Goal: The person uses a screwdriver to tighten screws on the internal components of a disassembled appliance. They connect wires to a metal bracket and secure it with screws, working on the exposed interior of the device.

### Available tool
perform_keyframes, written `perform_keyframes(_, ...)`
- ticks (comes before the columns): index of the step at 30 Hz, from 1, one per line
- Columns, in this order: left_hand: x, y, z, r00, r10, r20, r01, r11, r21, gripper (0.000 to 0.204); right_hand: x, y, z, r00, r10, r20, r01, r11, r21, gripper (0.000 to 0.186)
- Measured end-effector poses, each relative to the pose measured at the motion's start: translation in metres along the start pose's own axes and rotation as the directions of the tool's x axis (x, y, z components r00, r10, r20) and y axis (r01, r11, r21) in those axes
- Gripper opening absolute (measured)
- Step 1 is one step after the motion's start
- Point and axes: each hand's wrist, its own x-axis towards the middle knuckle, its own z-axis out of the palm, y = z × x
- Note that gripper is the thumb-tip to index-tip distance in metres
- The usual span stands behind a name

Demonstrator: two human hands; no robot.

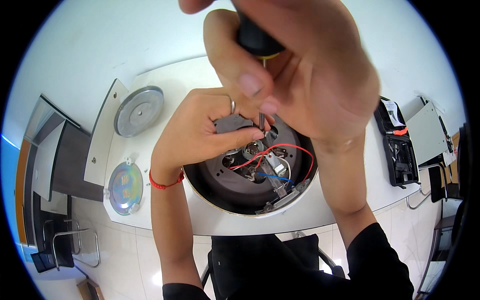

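Held high and close to the camera, my right hand (pixel 320 75) is wrapped round the black handle of a screwdriver (pixel 255 37), whose shaft points down. Its tip meets the fingertips of my left hand (pixel 200 125), which are pinched together over the far side of an opened round appliance (pixel 240 186). What my left fingers grip there is too small and partly hidden to make out. Inside the appliance's dark metal shell lie red wires (pixel 300 148), a blue wire (pixel 274 177), a white wire and a small white block (pixel 281 170).
On the table's left side are a round grey metal lid (pixel 140 111) and a shiny round plate (pixel 126 187) with clips on its rim. To the right lies an open black tool case (pixel 400 150). Chairs (pixel 75 245) stand on the tiled floor beyond.
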Motion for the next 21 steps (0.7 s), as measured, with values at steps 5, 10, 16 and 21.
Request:
perform_keyframes(5, -0.006, -0.005, 0.001, 0.998, -0.048, -0.047, 0.044, 0.997, -0.067, 0.013, 0.006, 0.005, -0.005, 1.0, -0.007, -0.003, 0.007, 1.0, 0.007, 0.047)
perform_keyframes(10, -0.002, -0.001, -0.004, 0.998, 0.063, -0.007, -0.062, 0.993, 0.105, 0.016, 0.001, 0.003, 0.008, 1.0, -0.014, -0.009, 0.014, 1.0, -0.006, 0.048)
perform_keyframes(16, -0.001, -0.004, -0.002, 1.0, -0.01, 0.013, 0.011, 0.998, -0.063, 0.013, 0.004, 0.004, 0.003, 1.0, -0.021, -0.018, 0.021, 1.0, -0.012, 0.048)
perform_keyframes(21, 0.002, 0.001, -0.005, 0.999, 0.002, 0.052, -0.002, 1.0, -0.009, 0.012, 0.003, 0.001, -0.008, 0.999, -0.018, -0.026, 0.018, 1.0, -0.012, 0.048)
